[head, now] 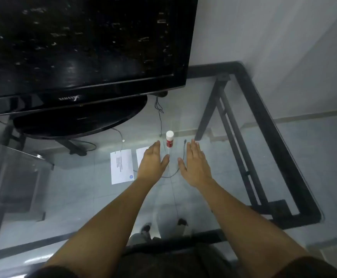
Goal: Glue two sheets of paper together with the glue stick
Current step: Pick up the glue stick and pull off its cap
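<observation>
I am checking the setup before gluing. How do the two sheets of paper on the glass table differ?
The left sheet lies fully in view, while the right sheet is mostly hidden under the left hand. The left sheet shows a line of print and a round blue logo near its lower corner; the visible part of the right sheet looks blank. Both are white, lie flat side by side on the glass table, and sit left of the glue stick.
</observation>
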`<state>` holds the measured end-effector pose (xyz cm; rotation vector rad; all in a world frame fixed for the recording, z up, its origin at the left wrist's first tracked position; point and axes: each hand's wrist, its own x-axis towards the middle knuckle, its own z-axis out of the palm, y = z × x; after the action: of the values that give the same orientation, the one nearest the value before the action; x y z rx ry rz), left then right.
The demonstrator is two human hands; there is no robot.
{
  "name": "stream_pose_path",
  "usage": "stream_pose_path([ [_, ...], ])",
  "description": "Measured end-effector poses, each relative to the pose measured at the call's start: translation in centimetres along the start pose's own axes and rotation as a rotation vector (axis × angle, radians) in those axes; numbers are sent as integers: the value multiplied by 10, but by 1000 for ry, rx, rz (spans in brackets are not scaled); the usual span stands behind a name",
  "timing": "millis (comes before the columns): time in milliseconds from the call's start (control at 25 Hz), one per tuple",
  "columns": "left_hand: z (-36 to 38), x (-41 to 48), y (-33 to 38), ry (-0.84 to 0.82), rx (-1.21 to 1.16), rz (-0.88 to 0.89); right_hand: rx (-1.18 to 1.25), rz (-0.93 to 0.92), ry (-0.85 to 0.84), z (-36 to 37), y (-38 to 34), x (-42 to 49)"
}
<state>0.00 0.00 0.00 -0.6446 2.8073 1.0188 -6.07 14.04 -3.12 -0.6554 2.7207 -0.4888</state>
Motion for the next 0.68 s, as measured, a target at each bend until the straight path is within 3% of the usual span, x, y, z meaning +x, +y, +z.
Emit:
stream_pose_path([
  [240,12,34,10,174,-266,-71,-54,36,-51,22,11,2],
  [480,11,44,12,153,-360,33,-58,53,-96,20,10,5],
  [560,4,34,14,103,-499,22,77,92,-94,6,6,8],
  [680,-11,16,12,12,-558,55,476,187,69,-28,-5,15],
])
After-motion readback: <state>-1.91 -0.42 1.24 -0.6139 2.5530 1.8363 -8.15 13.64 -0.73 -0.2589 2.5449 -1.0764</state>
